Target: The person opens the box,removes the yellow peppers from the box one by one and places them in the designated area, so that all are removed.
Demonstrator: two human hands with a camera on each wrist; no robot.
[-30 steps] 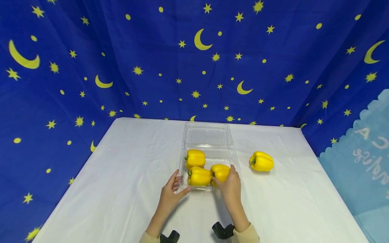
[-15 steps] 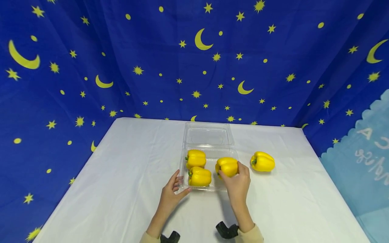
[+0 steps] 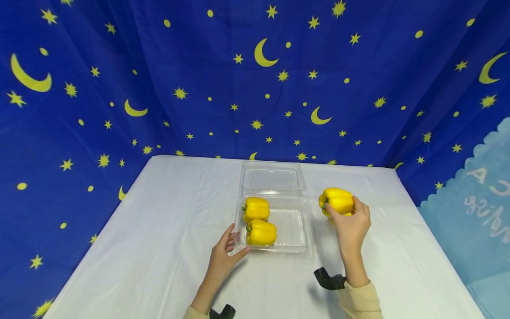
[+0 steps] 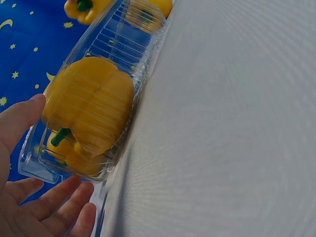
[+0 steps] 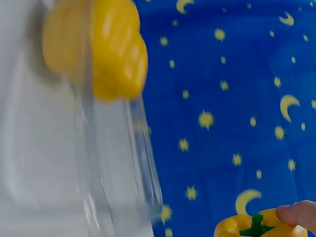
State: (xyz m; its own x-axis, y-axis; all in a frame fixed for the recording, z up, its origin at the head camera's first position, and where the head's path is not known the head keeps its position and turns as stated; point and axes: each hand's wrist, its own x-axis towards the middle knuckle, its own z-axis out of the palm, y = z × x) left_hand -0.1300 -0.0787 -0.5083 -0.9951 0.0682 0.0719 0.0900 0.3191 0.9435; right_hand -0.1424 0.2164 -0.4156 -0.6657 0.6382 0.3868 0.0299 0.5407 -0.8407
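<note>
My left hand (image 3: 225,253), fingers loosely spread, touches the clear, ribbed plastic box (image 3: 292,249), where two glossy, lobed peppers (image 3: 261,232) lie. Beyond its right side, my right hand (image 3: 353,225) pinches a third pepper (image 3: 338,199) at the fingertips, mostly hiding a fourth pepper (image 3: 348,214).

L hand (image 4: 23,213) at clr box (image 4: 116,41) | yel peppers (image 4: 94,98) w/in | on wht cloth (image 4: 222,128)

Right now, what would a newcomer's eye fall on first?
Probably the blue cloth with yellow moons and stars behind the white table. Next, two yellow peppers in the open clear container, and another pepper in the right hand's grip, right of it.
</note>
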